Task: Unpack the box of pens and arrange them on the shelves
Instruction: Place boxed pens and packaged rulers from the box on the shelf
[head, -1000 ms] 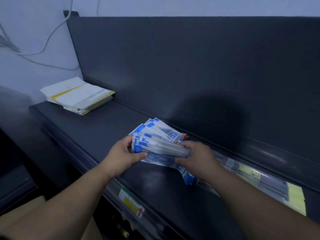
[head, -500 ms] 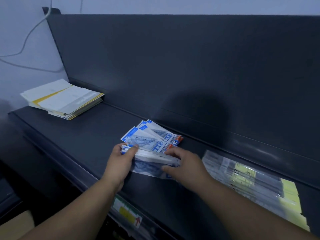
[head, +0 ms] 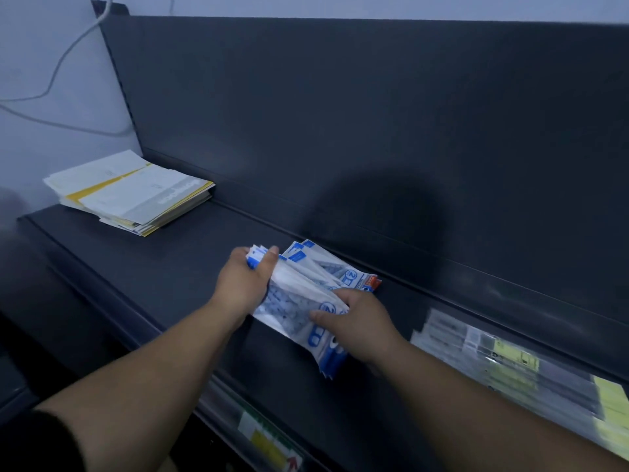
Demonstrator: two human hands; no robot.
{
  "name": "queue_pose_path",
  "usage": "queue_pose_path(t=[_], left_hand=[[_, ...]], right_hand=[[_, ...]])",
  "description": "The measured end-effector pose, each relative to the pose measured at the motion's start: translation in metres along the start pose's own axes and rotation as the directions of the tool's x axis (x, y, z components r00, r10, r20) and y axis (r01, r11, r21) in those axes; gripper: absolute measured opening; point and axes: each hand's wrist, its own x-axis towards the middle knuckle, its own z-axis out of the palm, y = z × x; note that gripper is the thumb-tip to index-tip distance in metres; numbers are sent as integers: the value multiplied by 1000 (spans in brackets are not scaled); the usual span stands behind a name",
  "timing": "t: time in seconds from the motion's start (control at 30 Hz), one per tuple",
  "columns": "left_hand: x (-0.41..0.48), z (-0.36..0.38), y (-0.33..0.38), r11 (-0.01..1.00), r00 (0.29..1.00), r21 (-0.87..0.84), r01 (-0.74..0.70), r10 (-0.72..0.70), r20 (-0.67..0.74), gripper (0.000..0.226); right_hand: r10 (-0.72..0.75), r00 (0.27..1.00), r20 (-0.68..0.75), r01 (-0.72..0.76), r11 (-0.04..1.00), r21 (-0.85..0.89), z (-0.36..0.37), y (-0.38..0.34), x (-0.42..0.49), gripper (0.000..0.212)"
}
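On the dark shelf (head: pixel 153 267), roughly midway along it, a fanned bundle of blue-and-white pen packets (head: pixel 299 301) sits between the person's two hands. The packets' long axis runs on a slant, from the far left down toward the near right, and the printed blue header ends point to the far left. A few packets at the back of the fan splay out toward the shelf's back panel (head: pixel 374 114), one showing an orange corner at its right end. A "2" inside a circle can be read on several packets; the remaining print is too blurred to make out.

The left hand (head: pixel 243 284) grips the far-left end of the bundle, thumb laid across the top edge and fingers hidden beneath. The right hand (head: pixel 360 323) holds the near-right end, its thumb and fingers pressed on the uppermost packet. Both hands are thus clamped on the same bundle, one at each end. Whether the bundle's underside touches the shelf cannot be told.

At the shelf's left end lies a stack of white and yellow papers (head: pixel 132 192). To the right, clear packets with yellow labels (head: pixel 510 362) lie flat. A price label (head: pixel 269 444) sits on the shelf's front edge.
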Motion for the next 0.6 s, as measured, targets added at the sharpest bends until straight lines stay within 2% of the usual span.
queue_pose_path(t=[0.07,0.1,0.13,0.2,0.27,0.33,0.43,0.53,0.6], left_hand=[[19,1,4,999,999,44,10,-12,35,54],[26,3,2,997,997,77,24,-29,70,61],[31,5,-1,991,993,132,30,-45,110,68],[35,10,-13,959,985,283,18,-65,158,81],[31,13,-26,921,988,388,-29,-33,151,86],[22,15,-36,887,989,451,-94,30,148,84],[8,12,-38,854,983,495,-161,95,157,78],[-11,-1,-38,810,975,544,-219,166,146,75],[-26,-8,-41,769,967,589,-246,157,200,79]], right_hand=[[9,1000,-4,-10,1000,-23,3,-3,14,18],[3,1000,-11,-4,994,-112,3,-4,19,23],[-19,999,-31,10,964,-264,3,-3,24,32],[-97,993,-62,48,837,-545,2,-1,27,59],[-135,990,-28,85,754,-651,2,2,25,81],[-113,991,77,135,709,-693,7,6,25,91],[-74,982,174,181,631,-755,19,14,24,93],[-129,987,99,160,661,-733,20,12,29,82],[-149,989,27,122,683,-720,14,11,43,78]])
